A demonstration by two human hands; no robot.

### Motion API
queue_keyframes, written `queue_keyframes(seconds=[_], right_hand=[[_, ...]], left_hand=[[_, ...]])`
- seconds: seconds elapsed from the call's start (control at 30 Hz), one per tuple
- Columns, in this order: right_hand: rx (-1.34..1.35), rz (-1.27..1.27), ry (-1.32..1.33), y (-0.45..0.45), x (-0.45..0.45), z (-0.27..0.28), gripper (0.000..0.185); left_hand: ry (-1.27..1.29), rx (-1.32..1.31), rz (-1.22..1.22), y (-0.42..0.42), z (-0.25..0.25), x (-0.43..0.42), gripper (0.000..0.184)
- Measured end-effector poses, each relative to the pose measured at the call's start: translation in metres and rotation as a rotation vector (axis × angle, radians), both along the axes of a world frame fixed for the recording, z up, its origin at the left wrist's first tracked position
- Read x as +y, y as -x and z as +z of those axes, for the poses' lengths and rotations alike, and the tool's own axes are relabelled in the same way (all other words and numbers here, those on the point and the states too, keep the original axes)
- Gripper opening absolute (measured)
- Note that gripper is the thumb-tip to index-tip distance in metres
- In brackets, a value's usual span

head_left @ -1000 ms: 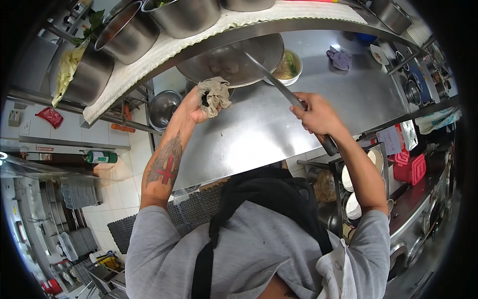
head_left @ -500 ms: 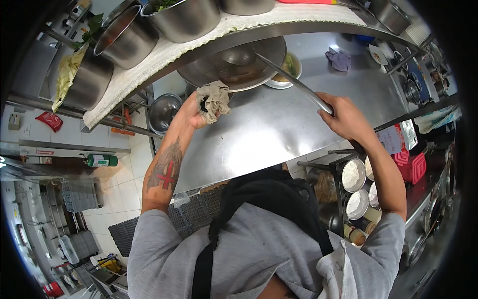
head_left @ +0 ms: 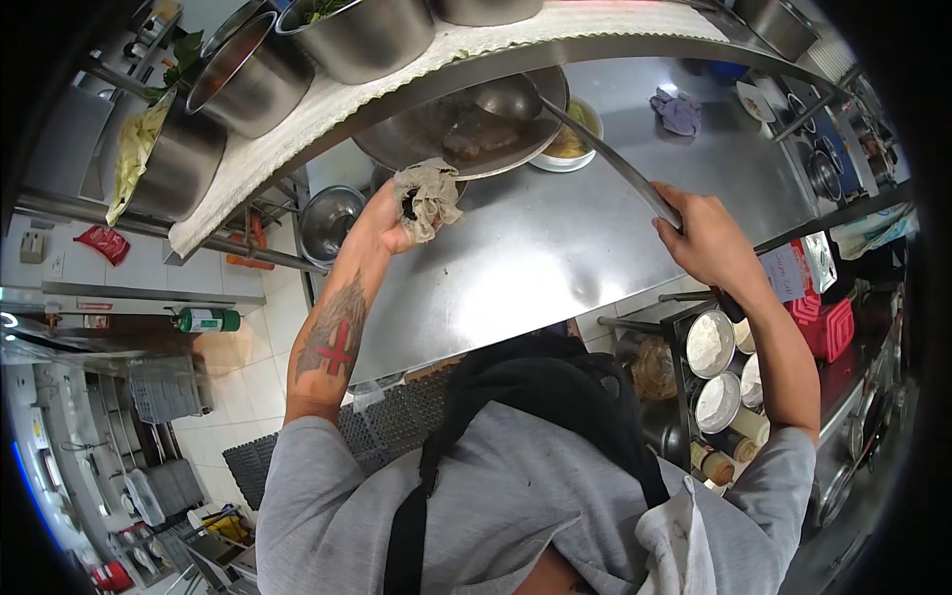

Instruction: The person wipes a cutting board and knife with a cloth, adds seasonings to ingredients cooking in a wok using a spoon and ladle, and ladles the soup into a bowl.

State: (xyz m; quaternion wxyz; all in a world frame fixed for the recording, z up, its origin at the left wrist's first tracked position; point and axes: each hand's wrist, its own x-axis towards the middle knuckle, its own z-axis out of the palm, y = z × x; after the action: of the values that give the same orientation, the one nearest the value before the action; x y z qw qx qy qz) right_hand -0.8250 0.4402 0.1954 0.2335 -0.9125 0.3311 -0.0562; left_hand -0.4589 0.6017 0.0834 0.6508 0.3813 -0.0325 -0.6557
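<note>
My left hand [head_left: 387, 220] is closed round a crumpled beige cloth [head_left: 428, 198] at the near left rim of a large wok [head_left: 397, 139]. Some brown food with liquid [head_left: 480, 135] lies in the wok. My right hand [head_left: 702, 236] grips the long handle of a metal ladle [head_left: 620, 164]. The ladle's bowl [head_left: 508, 97] is inside the wok, over its right part. A white bowl [head_left: 593, 124] with yellow-green food stands just right of the wok, partly behind the ladle handle.
A shelf edge [head_left: 397, 87] with steel pots [head_left: 362, 45] crosses above the steel table [head_left: 516, 263]. A purple cloth [head_left: 677, 115] lies at the back right. A metal bowl [head_left: 329, 223] is at the left. White-filled containers [head_left: 710, 344] stand low at the right.
My right hand has moved right with the ladle, whose bowl has shifted right inside the wok. The brown food now shows more clearly. My left hand has stayed nearly still.
</note>
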Motion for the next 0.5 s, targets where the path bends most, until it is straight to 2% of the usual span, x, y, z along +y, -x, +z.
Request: queue_keyframes(seconds=[0.27,0.33,0.37,0.43,0.47,0.5], right_hand=[[0.088,0.044,-0.067,-0.012,0.022,0.012,0.037],[0.104,-0.108,-0.581,-0.024,0.024,0.018,0.027],[0.094,-0.102,-0.584,-0.027,0.02,0.012,0.027],[-0.06,-0.061,-0.949,-0.035,0.015,-0.005,0.02],[-0.076,-0.05,-0.956,-0.041,0.016,-0.007,0.02],[-0.12,-0.081,-1.096,-0.047,0.019,-0.008,0.018]], left_hand=[[-0.015,0.007,-0.003,0.002,0.001,0.002,0.021],[-0.046,0.009,-0.028,0.002,0.003,0.002,0.02],[-0.047,0.023,0.004,0.003,0.0,0.0,0.02],[-0.038,0.012,-0.007,0.007,0.001,0.0,0.019],[-0.024,0.011,-0.02,0.007,0.001,-0.001,0.019],[0.054,0.119,-0.11,0.0,-0.011,-0.003,0.017]])
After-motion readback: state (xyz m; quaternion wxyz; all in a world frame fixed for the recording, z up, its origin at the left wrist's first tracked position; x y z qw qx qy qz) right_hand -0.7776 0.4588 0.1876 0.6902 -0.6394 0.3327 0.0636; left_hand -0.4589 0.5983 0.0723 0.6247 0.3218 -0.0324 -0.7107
